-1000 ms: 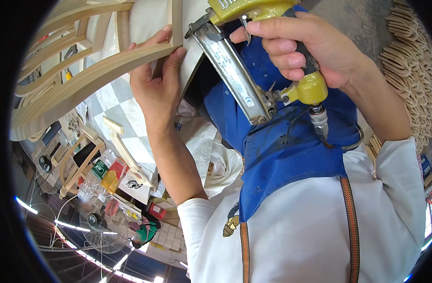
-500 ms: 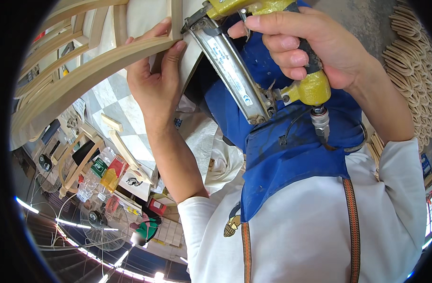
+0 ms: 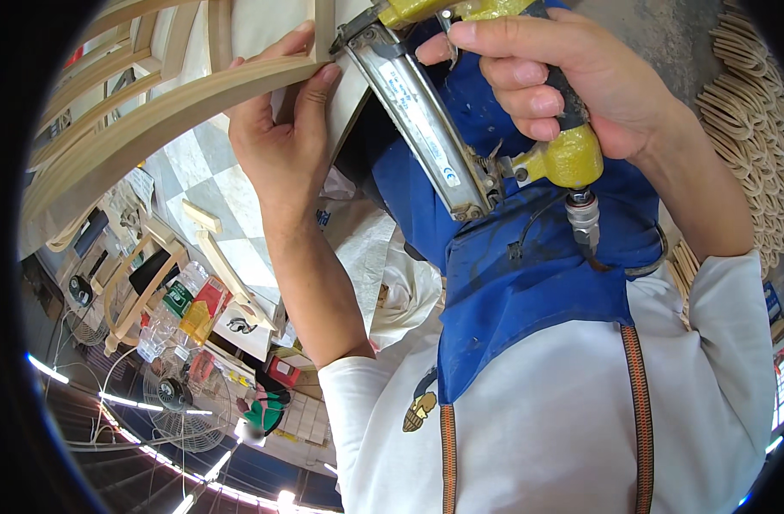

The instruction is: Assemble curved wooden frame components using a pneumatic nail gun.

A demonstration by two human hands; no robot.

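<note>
A yellow pneumatic nail gun (image 3: pixel 422 120) with a silver magazine is gripped in my right hand (image 3: pixel 572 81), the index finger at its trigger. Its nose meets, or comes very close to, the end of a curved wooden rail (image 3: pixel 165 120), where an upright wooden strip (image 3: pixel 323 30) joins it. My left hand (image 3: pixel 281 137) pinches this joint, thumb on the near side of the rail and fingers behind it. The rail belongs to a slatted wooden frame reaching off to the upper left. An air-hose coupling (image 3: pixel 582 218) hangs from the gun's handle.
Bundles of bent wooden strips (image 3: pixel 748 128) are piled at the far right. At the lower left are pale wooden pieces (image 3: pixel 225 265), plastic bottles (image 3: pixel 156 334) and a large fan (image 3: pixel 182 394). A person in green (image 3: pixel 268 411) is in the background. My blue apron (image 3: pixel 529 283) lies under the gun.
The frame's rail and my left hand have shifted very slightly. The nail gun stays at the same joint, its nose a touch lower. The background person has moved a little.
</note>
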